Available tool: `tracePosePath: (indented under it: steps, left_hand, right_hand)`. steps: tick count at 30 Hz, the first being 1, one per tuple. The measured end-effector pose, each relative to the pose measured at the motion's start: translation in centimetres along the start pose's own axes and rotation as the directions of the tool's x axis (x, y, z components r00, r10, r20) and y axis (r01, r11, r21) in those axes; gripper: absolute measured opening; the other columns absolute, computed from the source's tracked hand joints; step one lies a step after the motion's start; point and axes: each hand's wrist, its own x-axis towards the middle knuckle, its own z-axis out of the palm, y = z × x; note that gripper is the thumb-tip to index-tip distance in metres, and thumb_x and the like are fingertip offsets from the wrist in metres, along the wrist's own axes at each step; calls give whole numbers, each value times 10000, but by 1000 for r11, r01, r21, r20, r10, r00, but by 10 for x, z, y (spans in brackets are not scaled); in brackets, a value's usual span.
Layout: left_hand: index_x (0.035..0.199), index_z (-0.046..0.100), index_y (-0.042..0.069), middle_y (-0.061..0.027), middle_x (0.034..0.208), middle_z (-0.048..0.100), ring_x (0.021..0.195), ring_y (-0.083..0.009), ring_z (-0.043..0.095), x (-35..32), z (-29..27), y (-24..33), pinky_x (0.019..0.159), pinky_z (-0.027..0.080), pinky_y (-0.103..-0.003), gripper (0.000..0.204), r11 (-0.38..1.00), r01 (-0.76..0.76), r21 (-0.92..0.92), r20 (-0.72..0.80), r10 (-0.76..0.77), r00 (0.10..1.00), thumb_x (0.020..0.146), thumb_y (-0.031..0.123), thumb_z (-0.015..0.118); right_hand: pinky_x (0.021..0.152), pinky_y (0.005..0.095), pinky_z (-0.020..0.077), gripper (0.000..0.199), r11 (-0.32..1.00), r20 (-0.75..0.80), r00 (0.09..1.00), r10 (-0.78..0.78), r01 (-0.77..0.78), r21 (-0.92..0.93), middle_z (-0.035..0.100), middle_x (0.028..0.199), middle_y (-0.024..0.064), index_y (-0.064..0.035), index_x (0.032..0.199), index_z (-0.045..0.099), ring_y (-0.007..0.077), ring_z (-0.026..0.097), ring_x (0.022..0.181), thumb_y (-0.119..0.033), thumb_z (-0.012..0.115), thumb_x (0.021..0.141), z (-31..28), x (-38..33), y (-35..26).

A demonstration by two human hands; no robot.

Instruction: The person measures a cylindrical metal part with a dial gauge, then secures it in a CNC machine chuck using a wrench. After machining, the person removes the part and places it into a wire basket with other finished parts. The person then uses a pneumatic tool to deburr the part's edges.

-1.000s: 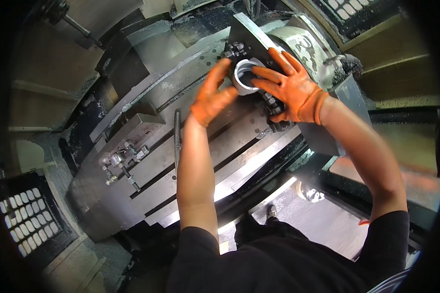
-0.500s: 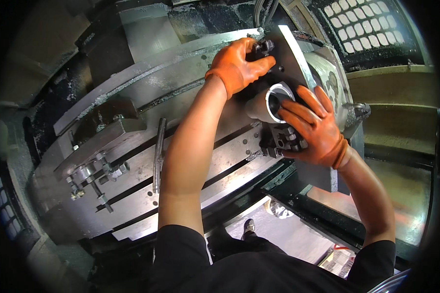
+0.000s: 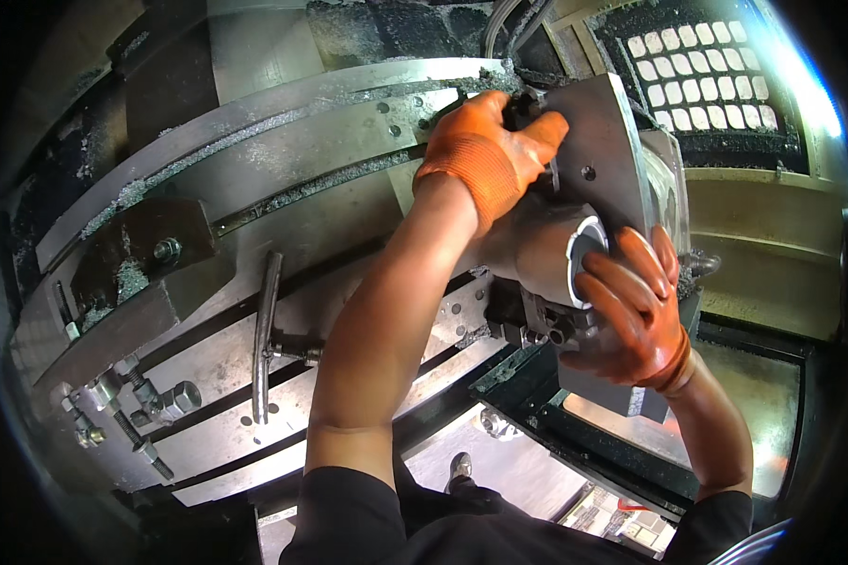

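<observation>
A smooth, hollow grey metal cylinder sits with its pale-rimmed open mouth facing rightward, between a dark metal fitting just beside it and a second dark fitting, partly hidden.

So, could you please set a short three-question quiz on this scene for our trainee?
1. Multiple choice: the left hand is gloved in A) black, B) orange, C) white.
2. True or false: the T-shaped tool appears to the left of the grey cylinder in the picture.
3. Short answer: which hand is at the cylinder's open end?

Key: 1. B; 2. true; 3. the right hand.
</observation>
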Motion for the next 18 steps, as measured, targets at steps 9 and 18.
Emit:
tracePosePath:
  steps: [9, 18]
  left_hand:
    - [1165, 586, -76, -132, 960, 695, 845, -195, 611, -16, 13, -19, 819, 530, -326, 564, 896, 96, -433, 38, -88, 995, 872, 367, 774]
    - [1441, 592, 47, -181, 1333, 673, 1228, -282, 630, -43, 9, 13, 1073, 466, -381, 821, 999, 4, 42, -51, -2, 999, 913, 671, 674]
  right_hand:
    - [1091, 672, 322, 915, 1000, 37, 999, 3, -4, 20, 607, 1394, 121, -71, 1343, 646, 412, 510, 1357, -424, 920, 544, 0, 3, 2]
    - [1228, 617, 183, 939, 999, 11, 999, 40, -41, 19, 589, 1446, 71, -128, 1386, 638, 335, 449, 1454, -410, 922, 537, -2, -5, -1]
